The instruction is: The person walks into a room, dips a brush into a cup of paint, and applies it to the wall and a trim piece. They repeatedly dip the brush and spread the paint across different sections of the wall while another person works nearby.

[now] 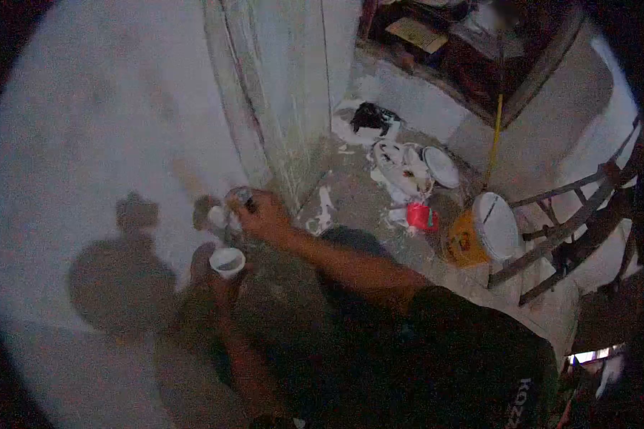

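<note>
My left hand [225, 287] is closed around a small white cup [227, 262], held upright close to the pale wall [107, 136]. The cup's inside looks grey; its contents are too dark to make out. Just above it, my right hand [263, 217] is closed around a small object with a grey end [243, 196] showing over the fingers. Its kind is unclear in this dim light. A whitish patch [218, 217] shows beside those fingers, against the wall. The right hand is near or at the wall surface; actual contact cannot be made out.
White-splashed floor lies to the right, with a red container [421, 217], a round white lid [441, 167] and a black bag-like item [373, 117]. A yellow bucket [466, 239] with a white top stands by a ladder [572, 227]. A yellow pole [495, 136] rises behind it.
</note>
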The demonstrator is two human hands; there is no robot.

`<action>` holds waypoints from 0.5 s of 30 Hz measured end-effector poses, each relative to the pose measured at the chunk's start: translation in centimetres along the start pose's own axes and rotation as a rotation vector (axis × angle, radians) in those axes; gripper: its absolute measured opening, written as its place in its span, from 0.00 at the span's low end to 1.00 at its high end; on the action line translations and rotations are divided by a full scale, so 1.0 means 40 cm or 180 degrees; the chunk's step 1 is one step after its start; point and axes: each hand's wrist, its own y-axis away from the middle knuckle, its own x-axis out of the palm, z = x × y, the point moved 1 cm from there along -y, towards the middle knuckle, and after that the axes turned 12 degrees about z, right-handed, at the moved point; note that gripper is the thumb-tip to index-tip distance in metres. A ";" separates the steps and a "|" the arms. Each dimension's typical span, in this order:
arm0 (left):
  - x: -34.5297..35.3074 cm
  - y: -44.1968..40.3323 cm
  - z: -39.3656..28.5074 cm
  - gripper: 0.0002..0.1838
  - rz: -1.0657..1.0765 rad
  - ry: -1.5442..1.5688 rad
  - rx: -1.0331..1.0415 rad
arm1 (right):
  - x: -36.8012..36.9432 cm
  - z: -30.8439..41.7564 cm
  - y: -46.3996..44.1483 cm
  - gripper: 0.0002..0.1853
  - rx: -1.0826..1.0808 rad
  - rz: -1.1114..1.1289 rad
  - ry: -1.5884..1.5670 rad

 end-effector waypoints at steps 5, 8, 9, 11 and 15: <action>-0.014 -0.043 -0.008 0.60 -0.0091 0.0024 0.0068 | -0.021 0.002 -0.001 0.22 -0.0171 0.0286 -0.0293; 0.008 -0.053 -0.005 0.60 -0.0052 0.0065 0.0152 | -0.005 0.007 0.010 0.24 -0.0247 0.0541 0.0252; 0.024 -0.053 -0.003 0.60 -0.0008 0.0098 0.0178 | 0.002 0.005 0.022 0.25 -0.0213 0.0809 0.0430; 0.051 -0.059 -0.010 0.60 0.0078 0.0188 0.0231 | 0.006 0.007 0.036 0.27 0.0328 0.1265 0.0822; 0.100 -0.086 -0.001 0.60 0.0212 0.0345 0.0301 | -0.052 0.043 0.094 0.29 -0.0168 0.1020 0.0836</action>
